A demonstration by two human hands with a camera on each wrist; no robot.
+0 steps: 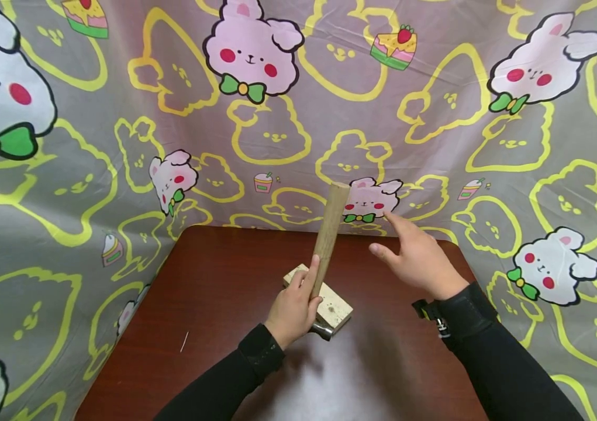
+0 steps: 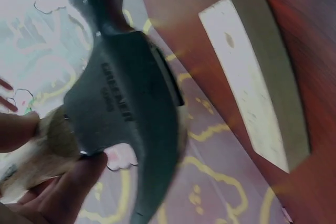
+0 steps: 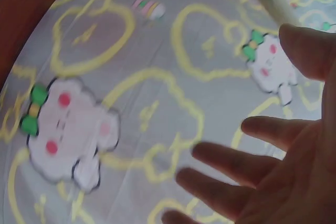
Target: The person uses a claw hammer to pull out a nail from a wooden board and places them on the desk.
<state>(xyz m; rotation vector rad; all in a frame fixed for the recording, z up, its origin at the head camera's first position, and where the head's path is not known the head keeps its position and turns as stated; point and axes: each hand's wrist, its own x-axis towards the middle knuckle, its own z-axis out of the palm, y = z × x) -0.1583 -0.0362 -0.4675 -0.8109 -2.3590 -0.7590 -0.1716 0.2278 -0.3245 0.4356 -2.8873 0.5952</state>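
My left hand [image 1: 292, 310] grips a claw hammer [image 1: 331, 234] by its wooden handle, close to the head. The handle points upward and the metal head hangs below the hand. In the left wrist view the dark hammer head [image 2: 123, 85] shows its claw, its striking face and the lettering "GREENER". A pale wooden block [image 1: 337, 309] lies on the table behind the hammer, partly covered by it and the left hand. To the right of the handle, my right hand [image 1: 418, 257] is raised with its fingers spread; it holds nothing, as the right wrist view also shows.
The reddish-brown table [image 1: 224, 275] has a curtain [image 1: 277, 140] with cartoon rabbits around its back and sides. A thin, pale, sliver-like thing [image 1: 185, 341] lies on the table's left part; its kind is too small to tell.
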